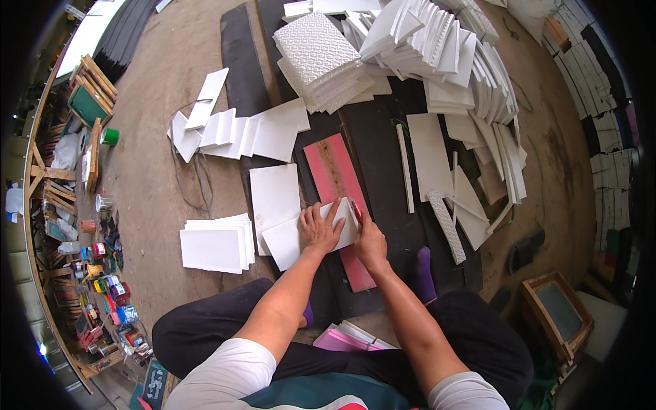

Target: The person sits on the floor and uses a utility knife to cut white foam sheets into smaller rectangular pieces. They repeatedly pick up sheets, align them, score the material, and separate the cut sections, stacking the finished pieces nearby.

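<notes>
My left hand (321, 229) presses on a white foam-like sheet (283, 244) with its fingers spread. The sheet lies at a slant across a long pink board (333, 164), which has a worn brown strip down its middle. In my right hand (370, 244) is a slim red tool (356, 210), seemingly a cutter knife, held at the right end of the sheet. Its tip is too small to make out. Partly beneath the slanted sheet, to the left, lies another white sheet (275, 198).
A small stack of white sheets (212, 249) lies left, with more overlapping pieces (236, 134) beyond. Textured white panels (321, 58) and large piles stand at the back. Narrow offcuts (447, 227) lie right. Paint cans (117, 290) line the far left; a wooden frame (557, 318) stands right.
</notes>
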Tool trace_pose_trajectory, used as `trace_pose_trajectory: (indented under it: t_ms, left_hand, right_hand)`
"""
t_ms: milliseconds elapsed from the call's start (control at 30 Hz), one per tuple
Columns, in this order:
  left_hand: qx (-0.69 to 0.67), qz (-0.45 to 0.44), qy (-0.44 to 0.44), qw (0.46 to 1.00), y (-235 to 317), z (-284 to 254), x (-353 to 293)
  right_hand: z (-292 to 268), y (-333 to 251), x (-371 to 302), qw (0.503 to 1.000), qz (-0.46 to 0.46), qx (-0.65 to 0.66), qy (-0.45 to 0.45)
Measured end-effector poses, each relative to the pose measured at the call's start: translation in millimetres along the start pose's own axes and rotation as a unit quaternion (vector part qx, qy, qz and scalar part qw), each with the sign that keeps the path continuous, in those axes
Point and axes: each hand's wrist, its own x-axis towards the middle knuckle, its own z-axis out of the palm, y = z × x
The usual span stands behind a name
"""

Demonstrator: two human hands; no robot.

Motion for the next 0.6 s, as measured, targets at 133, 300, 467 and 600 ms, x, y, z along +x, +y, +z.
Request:
trace_pose_trajectory:
  t_ms: [133, 300, 467, 600]
  left_hand:
    - [-0.008, -0.008, -0.015, 1.000, 4, -2, 3]
    - [-0.021, -0.008, -0.011, 1.000, 2, 0, 2]
    - [-0.025, -0.009, -0.013, 1.000, 3, -2, 2]
    - [-0.030, -0.002, 0.002, 1.000, 2, 1, 1]
  right_hand:
    - [4, -7, 3, 0.997, -0.030, -0.070, -0.015]
    - [8, -11, 5, 0.995, -0.034, -0.092, -0.031]
    - [7, -16, 8, 0.994, -0.036, -0.098, -0.041]
    - [-5, -35, 13, 0.988, -0.012, -0.132, -0.076]
